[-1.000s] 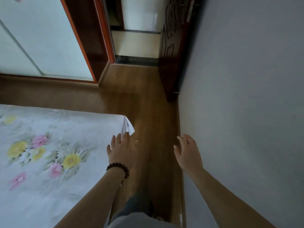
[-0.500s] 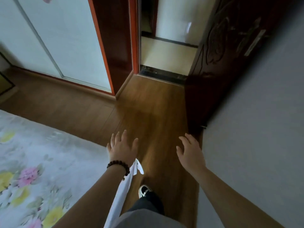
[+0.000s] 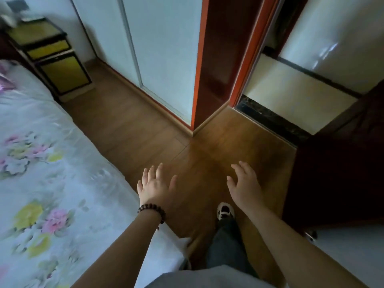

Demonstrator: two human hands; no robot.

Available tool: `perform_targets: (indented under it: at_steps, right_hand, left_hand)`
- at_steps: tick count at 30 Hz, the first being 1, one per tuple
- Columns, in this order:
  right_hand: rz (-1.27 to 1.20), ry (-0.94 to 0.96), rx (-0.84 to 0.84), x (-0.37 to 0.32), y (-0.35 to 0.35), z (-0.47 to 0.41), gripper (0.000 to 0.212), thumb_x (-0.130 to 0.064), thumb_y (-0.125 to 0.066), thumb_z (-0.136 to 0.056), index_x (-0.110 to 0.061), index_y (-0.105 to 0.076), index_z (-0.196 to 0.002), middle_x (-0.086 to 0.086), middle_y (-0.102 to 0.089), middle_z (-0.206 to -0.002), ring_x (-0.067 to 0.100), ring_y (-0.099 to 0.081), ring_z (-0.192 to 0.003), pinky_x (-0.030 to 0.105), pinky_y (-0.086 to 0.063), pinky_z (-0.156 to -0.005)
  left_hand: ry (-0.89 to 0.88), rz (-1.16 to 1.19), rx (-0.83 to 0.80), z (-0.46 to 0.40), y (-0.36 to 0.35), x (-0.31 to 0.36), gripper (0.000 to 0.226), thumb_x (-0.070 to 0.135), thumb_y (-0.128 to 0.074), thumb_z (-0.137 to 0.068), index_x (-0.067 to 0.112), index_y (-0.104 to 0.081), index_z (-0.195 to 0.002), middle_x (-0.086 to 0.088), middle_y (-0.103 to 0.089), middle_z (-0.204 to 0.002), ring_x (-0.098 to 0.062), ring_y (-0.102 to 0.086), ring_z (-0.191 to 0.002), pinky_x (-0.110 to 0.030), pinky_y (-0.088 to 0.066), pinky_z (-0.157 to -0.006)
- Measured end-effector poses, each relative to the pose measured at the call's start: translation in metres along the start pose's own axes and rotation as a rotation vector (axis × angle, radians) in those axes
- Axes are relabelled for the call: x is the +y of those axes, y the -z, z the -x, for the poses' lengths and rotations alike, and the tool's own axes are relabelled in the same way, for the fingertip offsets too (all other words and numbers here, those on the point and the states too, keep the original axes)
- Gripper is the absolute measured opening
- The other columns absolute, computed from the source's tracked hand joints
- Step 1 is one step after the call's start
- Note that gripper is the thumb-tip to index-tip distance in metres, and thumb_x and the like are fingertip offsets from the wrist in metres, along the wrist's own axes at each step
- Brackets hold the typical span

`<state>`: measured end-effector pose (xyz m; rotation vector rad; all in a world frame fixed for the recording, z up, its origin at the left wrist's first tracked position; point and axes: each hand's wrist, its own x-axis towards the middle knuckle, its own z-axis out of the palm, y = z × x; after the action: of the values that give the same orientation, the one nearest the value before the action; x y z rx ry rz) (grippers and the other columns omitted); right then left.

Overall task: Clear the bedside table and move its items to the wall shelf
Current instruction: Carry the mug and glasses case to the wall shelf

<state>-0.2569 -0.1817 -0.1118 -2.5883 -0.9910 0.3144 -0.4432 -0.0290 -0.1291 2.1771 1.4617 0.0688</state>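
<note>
The bedside table (image 3: 49, 50), dark-framed with yellow panels, stands at the far upper left beside the bed head. A few blurred items (image 3: 31, 17) lie on its top; I cannot tell what they are. My left hand (image 3: 155, 186), with a bead bracelet at the wrist, hovers palm down over the bed's corner, fingers spread and empty. My right hand (image 3: 245, 183) hangs over the wooden floor, fingers apart, also empty. Both hands are far from the table. No wall shelf is in view.
The bed (image 3: 52, 183) with a floral sheet fills the left side. A white sliding wardrobe (image 3: 162, 55) with a red-brown frame juts out ahead. An open doorway (image 3: 291, 96) and a dark door (image 3: 342, 163) are on the right. A wooden floor aisle (image 3: 128, 125) runs between bed and wardrobe.
The view has swung left while I step forward: the grey wall has left the frame, and the bedside table and the aisle beside the bed have come into sight. Both hands stay open.
</note>
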Motion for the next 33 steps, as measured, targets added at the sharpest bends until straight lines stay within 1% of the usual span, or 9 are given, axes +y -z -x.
perform_targets:
  at_steps: [6,11,14,18,21,23,26,29,33]
  right_hand:
    - [-0.028,0.204,-0.120,-0.035,-0.024,-0.159,0.043,-0.038,-0.046,-0.093,-0.025,-0.042,-0.134,0.002,-0.029,-0.150,0.020,-0.023,-0.141,0.044,-0.039,-0.107]
    - [0.004,0.423,-0.200,-0.066,-0.018,-0.294,0.043,-0.033,-0.053,-0.091,-0.023,-0.046,-0.132,0.005,-0.036,-0.147,0.022,-0.034,-0.135,0.042,-0.045,-0.101]
    - [0.019,0.530,-0.229,-0.085,-0.018,-0.358,0.041,-0.030,-0.057,-0.089,-0.019,-0.051,-0.128,0.007,-0.041,-0.144,0.025,-0.036,-0.133,0.042,-0.043,-0.101]
    - [0.005,0.582,-0.279,-0.114,-0.026,-0.416,0.040,-0.026,-0.059,-0.089,-0.014,-0.054,-0.126,0.011,-0.044,-0.141,0.027,-0.035,-0.134,0.042,-0.038,-0.106]
    - [0.009,0.642,-0.324,-0.140,-0.034,-0.445,0.041,-0.027,-0.056,-0.090,-0.013,-0.052,-0.128,0.010,-0.043,-0.142,0.025,-0.034,-0.135,0.043,-0.037,-0.108]
    - [0.005,0.701,-0.344,-0.164,-0.043,-0.467,0.041,-0.027,-0.055,-0.091,-0.012,-0.052,-0.129,0.010,-0.043,-0.142,0.025,-0.035,-0.135,0.043,-0.039,-0.107]
    - [0.002,0.722,-0.367,-0.207,-0.061,-0.499,0.041,-0.029,-0.052,-0.093,-0.015,-0.050,-0.130,0.007,-0.039,-0.145,0.023,-0.033,-0.136,0.041,-0.040,-0.106]
    - [0.017,0.740,-0.377,-0.258,-0.089,-0.535,0.041,-0.034,-0.049,-0.093,-0.020,-0.047,-0.132,0.003,-0.036,-0.148,0.021,-0.032,-0.137,0.041,-0.040,-0.106]
    - [0.013,0.778,-0.350,-0.342,-0.132,-0.585,0.041,-0.035,-0.048,-0.093,-0.020,-0.049,-0.131,0.003,-0.038,-0.147,0.022,-0.034,-0.136,0.039,-0.042,-0.104]
  left_hand:
    - [0.239,0.042,0.094,-0.096,0.006,0.008,0.069,0.063,-0.032,-0.091,0.028,-0.020,-0.149,-0.003,-0.023,-0.158,-0.023,-0.010,-0.147,-0.049,-0.013,-0.117]
    - [0.428,0.095,0.198,-0.182,0.025,0.050,0.067,0.060,-0.034,-0.092,0.025,-0.023,-0.148,-0.004,-0.025,-0.157,-0.023,-0.012,-0.147,-0.050,-0.015,-0.117]
    - [0.509,0.124,0.251,-0.231,0.038,0.073,0.067,0.058,-0.034,-0.092,0.023,-0.024,-0.148,-0.005,-0.025,-0.157,-0.023,-0.012,-0.147,-0.049,-0.015,-0.117]
    - [0.587,0.130,0.290,-0.279,0.053,0.085,0.066,0.057,-0.034,-0.093,0.022,-0.023,-0.149,-0.005,-0.025,-0.157,-0.023,-0.011,-0.147,-0.049,-0.015,-0.117]
    - [0.617,0.125,0.305,-0.306,0.065,0.081,0.066,0.056,-0.034,-0.094,0.022,-0.023,-0.149,-0.005,-0.025,-0.157,-0.024,-0.011,-0.147,-0.048,-0.014,-0.118]
    - [0.647,0.120,0.309,-0.328,0.073,0.072,0.066,0.056,-0.032,-0.094,0.022,-0.023,-0.149,-0.006,-0.025,-0.157,-0.024,-0.011,-0.147,-0.049,-0.014,-0.117]
    - [0.685,0.127,0.306,-0.365,0.087,0.053,0.066,0.057,-0.031,-0.094,0.022,-0.023,-0.149,-0.007,-0.025,-0.157,-0.025,-0.011,-0.147,-0.050,-0.014,-0.117]
    - [0.709,0.132,0.314,-0.413,0.105,0.026,0.066,0.057,-0.031,-0.094,0.022,-0.023,-0.150,-0.006,-0.024,-0.158,-0.025,-0.010,-0.147,-0.049,-0.015,-0.117]
    - [0.709,0.138,0.333,-0.492,0.144,-0.029,0.066,0.058,-0.030,-0.094,0.023,-0.022,-0.149,-0.005,-0.023,-0.158,-0.024,-0.010,-0.147,-0.049,-0.014,-0.118]
